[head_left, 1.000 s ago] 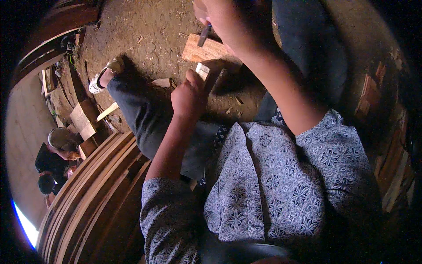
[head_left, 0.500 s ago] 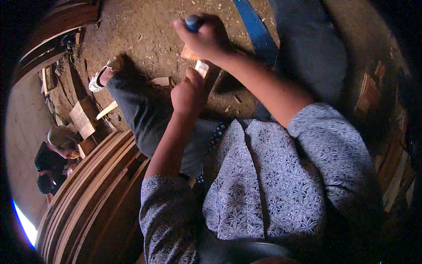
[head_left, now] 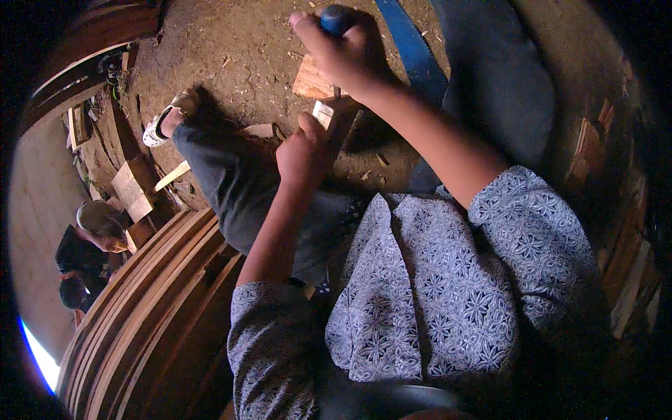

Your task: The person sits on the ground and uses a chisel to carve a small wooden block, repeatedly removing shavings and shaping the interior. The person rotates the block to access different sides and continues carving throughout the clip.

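My right hand (head_left: 353, 59) is wrapped round the blue handle (head_left: 337, 19) of a tool that looks like a chisel. Its thin metal shank (head_left: 337, 91) shows below the fist, close to a squared wooden piece. That wooden piece (head_left: 323, 113) has a pale end face and darker sides, and my left hand (head_left: 302, 155) grips it with the thumb on top. Just beyond it, a flat reddish-brown board (head_left: 312, 78) lies on the ground. Whether the tool's tip touches the wood I cannot tell.
Curved stacked planks (head_left: 150, 294) stand at the lower left. Past them another person (head_left: 94, 238) bends over. A long blue strip with a toothed-looking edge (head_left: 416, 49) lies right of my hands. Wood chips litter the dirt floor (head_left: 231, 63); scrap boards (head_left: 588, 150) are at right.
My right hand has lifted away and slightly rightward with the tool, baring the shank and more of the board. My left hand has shifted slightly right and nearer with the wooden piece.
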### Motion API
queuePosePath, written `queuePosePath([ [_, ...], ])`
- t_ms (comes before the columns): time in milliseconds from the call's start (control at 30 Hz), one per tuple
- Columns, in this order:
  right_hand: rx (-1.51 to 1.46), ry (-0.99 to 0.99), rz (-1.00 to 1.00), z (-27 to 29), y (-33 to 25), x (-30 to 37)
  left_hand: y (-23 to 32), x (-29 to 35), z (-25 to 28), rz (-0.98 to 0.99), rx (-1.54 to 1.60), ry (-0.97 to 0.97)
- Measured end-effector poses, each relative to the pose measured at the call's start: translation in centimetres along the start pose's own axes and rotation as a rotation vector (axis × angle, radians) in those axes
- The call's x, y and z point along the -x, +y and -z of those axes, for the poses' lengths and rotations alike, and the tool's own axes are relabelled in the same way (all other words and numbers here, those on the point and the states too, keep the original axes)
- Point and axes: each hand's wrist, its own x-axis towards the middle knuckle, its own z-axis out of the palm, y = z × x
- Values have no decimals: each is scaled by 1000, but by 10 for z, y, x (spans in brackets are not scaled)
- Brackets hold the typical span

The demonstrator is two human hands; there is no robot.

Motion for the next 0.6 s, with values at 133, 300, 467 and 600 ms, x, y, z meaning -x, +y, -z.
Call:
queuePosePath([
  [133,-215,42,13,10,-56,-17,-1,3,-4,3,-24,16],
  [300,105,3,81,-9,9,2,2,4,-2,-45,12,32],
  [467,-254,68,-201,3,-35,-5,0,0,-8,0,46,48],
  [600,-242,-247,-49,4,8,-9,1,3,-5,-52,28,93],
])
